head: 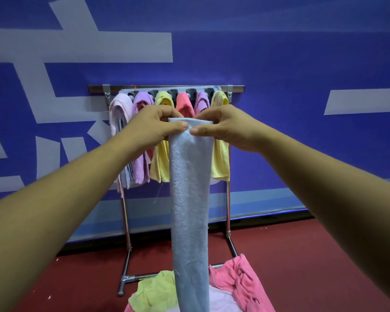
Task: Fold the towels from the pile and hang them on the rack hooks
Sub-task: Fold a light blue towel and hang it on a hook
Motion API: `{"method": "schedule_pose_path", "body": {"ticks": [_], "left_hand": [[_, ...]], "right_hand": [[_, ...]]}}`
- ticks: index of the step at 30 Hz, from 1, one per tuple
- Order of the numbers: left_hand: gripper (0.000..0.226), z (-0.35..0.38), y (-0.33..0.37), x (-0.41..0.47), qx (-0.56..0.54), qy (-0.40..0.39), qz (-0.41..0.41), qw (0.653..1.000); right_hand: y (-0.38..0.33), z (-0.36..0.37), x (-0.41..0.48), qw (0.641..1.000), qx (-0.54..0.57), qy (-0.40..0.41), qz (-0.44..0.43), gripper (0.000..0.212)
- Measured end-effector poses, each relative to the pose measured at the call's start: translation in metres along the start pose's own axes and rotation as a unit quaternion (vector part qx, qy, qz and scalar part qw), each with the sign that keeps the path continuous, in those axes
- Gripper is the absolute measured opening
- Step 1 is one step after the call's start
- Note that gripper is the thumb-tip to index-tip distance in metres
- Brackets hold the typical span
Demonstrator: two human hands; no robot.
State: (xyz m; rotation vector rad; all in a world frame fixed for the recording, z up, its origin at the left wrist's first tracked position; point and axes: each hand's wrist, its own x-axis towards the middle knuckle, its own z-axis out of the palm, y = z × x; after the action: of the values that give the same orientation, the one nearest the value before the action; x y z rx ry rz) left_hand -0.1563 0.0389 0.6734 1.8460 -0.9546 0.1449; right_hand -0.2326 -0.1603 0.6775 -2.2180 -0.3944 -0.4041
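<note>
A pale blue towel (190, 199) is hanging as a long folded strip at centre; the left hand (150, 129) is pinching its top edge from nine o'clock, the right hand (226, 129) from three o'clock, thumbs nearly meeting; behind, at twelve, the rack (234, 88) is carrying six hung towels (221, 154); the pile (241, 282) is lying at six.

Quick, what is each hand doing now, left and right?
Left hand: closed, pinching the top edge of the blue towel.
Right hand: closed, pinching the same top edge.
</note>
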Motion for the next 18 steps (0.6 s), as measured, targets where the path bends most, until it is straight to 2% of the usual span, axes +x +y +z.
{"method": "schedule_pose_path", "body": {"ticks": [1, 3, 5, 9, 12, 15, 18], "left_hand": [[0.003, -0.001, -0.001, -0.001, -0.002, -0.002, 0.0, 1.0], [0.002, -0.002, -0.002, -0.003, -0.005, -0.006, 0.0, 1.0], [0.009, -0.003, -0.003, -0.007, -0.02, -0.007, 0.003, 1.0], [0.031, -0.005, -0.016, -0.015, -0.102, -0.037, -0.01, 0.994], [0.037, 0.009, -0.044, -0.033, -0.114, -0.075, -0.064, 0.989], [0.037, 0.034, -0.087, -0.06, -0.117, -0.072, -0.131, 0.982], [0.056, 0.057, -0.122, -0.083, -0.124, -0.087, -0.184, 0.971]], "right_hand": [[-0.001, 0.0, 0.001, 0.998, -0.06, -0.002, -0.001, 0.028], [-0.005, 0.0, 0.004, 0.995, -0.102, 0.002, 0.004, 0.023], [-0.009, 0.001, 0.007, 0.998, -0.069, 0.008, 0.009, 0.015], [-0.006, 0.006, 0.016, 0.999, 0.004, 0.03, 0.013, 0.015], [-0.006, 0.011, 0.02, 0.997, 0.049, 0.048, 0.021, 0.007], [-0.004, 0.013, 0.026, 0.992, 0.106, 0.061, 0.027, 0.004], [-0.001, 0.016, 0.031, 0.988, 0.132, 0.079, 0.035, 0.008]]}}
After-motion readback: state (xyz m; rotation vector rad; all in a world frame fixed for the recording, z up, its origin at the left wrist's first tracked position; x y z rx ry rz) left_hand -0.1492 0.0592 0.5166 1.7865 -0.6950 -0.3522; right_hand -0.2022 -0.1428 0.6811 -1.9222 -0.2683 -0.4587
